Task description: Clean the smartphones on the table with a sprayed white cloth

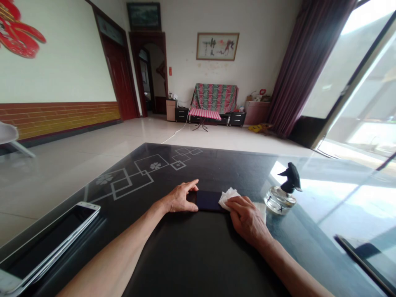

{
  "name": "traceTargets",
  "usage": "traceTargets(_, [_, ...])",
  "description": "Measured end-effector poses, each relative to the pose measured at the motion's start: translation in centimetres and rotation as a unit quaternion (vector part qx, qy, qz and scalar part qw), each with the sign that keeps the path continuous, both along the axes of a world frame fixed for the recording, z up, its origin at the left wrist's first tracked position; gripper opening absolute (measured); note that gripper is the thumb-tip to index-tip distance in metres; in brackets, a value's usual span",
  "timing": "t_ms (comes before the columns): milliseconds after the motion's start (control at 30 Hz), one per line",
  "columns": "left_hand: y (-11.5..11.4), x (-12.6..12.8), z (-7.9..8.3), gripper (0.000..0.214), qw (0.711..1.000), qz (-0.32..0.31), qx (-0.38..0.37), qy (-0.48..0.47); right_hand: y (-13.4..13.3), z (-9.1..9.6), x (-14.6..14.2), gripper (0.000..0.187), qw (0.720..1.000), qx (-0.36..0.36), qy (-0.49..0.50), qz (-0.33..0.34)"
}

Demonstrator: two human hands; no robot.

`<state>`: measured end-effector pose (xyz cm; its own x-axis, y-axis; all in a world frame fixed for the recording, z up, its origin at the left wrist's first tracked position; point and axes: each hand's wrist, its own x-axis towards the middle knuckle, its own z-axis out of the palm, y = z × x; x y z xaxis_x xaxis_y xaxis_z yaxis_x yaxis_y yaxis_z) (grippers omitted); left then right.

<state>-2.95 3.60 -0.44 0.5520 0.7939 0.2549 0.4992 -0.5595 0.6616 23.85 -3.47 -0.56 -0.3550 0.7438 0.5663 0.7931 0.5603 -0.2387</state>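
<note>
A dark, flat phone (208, 201) lies sideways on the black table, its screen dark blue. My left hand (181, 199) grips its left end, thumb on the near edge and fingers on the far edge. Over the right end, my right hand (247, 216) presses a crumpled white tissue (228, 196), its fingers closed on it. A pale sheet (261, 211), perhaps more tissue, shows flat beneath that hand. Just to the right stands a clear spray bottle (281, 200) with a black trigger head.
White phones (52, 243), apparently stacked, lie at the left of the table (173, 255). Another dark phone-like device (366, 264) rests at the right edge. Beyond the table are a striped small table (204, 113), a cloth-covered object (215, 97) and a white cable (176, 133) on the floor.
</note>
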Motion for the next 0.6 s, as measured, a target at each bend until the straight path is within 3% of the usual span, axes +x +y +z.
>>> traceTargets(367, [-0.29,0.21,0.27,0.093,1.0,0.005,-0.008,-0.007,-0.07,0.18,0.13,0.026,1.0,0.001,0.011,0.026])
traceTargets(600, [-0.36,-0.08,0.33,0.091,1.0,-0.004,0.003,0.009,0.37,0.28,-0.11,0.031,1.0,0.002,-0.008,-0.013])
